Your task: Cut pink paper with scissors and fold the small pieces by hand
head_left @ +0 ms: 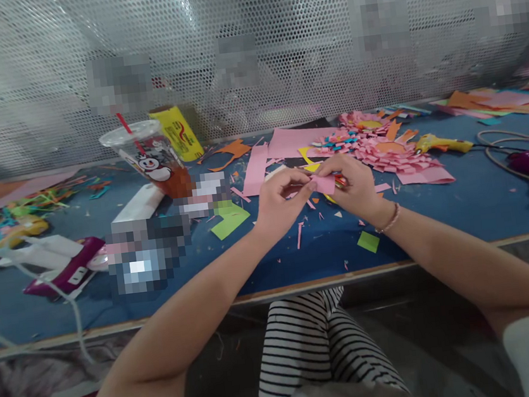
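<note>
A small pink slip (324, 183) sits just right of the frame's centre, pinched between both hands above the blue table (461, 208). The left hand (281, 200) closes thumb and forefinger on the slip's left edge, the other fingers curled in; the right hand (356, 187) grips the right edge the same way, and something red and orange shows beside its fingers, too hidden to name. Holding the slip at both ends keeps it taut, which suits folding or creasing, though the fold itself cannot be made out. Just beyond the hands, toward upper right, lies a pile (378, 150) of cut pink pieces mixed with blue and orange bits, close enough to be reached easily. A yellow glue gun (442, 143) rests right of the pile, its cord trailing toward the frame's right edge. Pink sheets (282, 145) lie flat behind the hands. A green square (369, 241) and pink offcuts dot the table below them. At upper left stands a plastic cup (155, 160) with a red straw, well apart from the work.
</note>
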`<action>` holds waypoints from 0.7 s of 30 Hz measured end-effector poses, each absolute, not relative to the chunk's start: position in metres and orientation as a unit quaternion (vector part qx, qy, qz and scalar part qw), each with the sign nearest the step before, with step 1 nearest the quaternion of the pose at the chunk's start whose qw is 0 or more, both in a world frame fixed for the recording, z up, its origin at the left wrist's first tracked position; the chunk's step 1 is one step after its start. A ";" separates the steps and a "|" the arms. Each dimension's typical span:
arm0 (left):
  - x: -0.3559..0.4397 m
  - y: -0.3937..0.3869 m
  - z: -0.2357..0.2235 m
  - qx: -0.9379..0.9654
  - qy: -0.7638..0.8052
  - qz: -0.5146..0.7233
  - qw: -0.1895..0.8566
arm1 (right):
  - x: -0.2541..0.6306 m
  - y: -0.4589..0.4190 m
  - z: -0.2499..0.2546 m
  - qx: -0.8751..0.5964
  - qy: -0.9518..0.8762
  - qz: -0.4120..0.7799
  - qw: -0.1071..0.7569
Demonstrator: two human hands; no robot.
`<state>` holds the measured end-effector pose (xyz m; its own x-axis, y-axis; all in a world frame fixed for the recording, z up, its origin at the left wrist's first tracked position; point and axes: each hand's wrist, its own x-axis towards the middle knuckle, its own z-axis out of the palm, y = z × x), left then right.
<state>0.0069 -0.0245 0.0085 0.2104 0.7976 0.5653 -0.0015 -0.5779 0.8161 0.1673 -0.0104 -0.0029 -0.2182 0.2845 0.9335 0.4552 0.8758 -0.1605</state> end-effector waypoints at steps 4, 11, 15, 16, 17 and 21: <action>0.006 -0.026 0.010 0.688 0.308 0.554 0.353 | 0.167 -0.011 -0.003 -0.242 -0.777 -0.092 0.574; 0.007 -0.026 0.011 0.636 0.318 0.564 0.420 | 0.165 -0.015 -0.002 -0.273 -0.773 -0.097 0.565; 0.008 -0.022 0.009 0.605 0.308 0.551 0.485 | 0.163 -0.012 -0.003 -0.282 -0.770 -0.033 0.571; 0.008 -0.020 0.008 0.598 0.308 0.548 0.497 | 0.163 -0.010 -0.004 -0.283 -0.769 0.000 0.573; 0.007 -0.019 0.007 0.587 0.311 0.550 0.507 | 0.163 -0.008 -0.005 -0.286 -0.766 0.038 0.574; 0.005 -0.011 0.004 0.529 0.335 0.569 0.533 | 0.165 0.000 -0.009 -0.301 -0.747 0.173 0.567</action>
<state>0.0049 -0.0110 0.0043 0.1284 0.9611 0.2444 -0.2520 -0.2067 0.9454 0.1647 -0.0001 -0.0093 -0.1759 0.6464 0.7425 0.2531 0.7585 -0.6005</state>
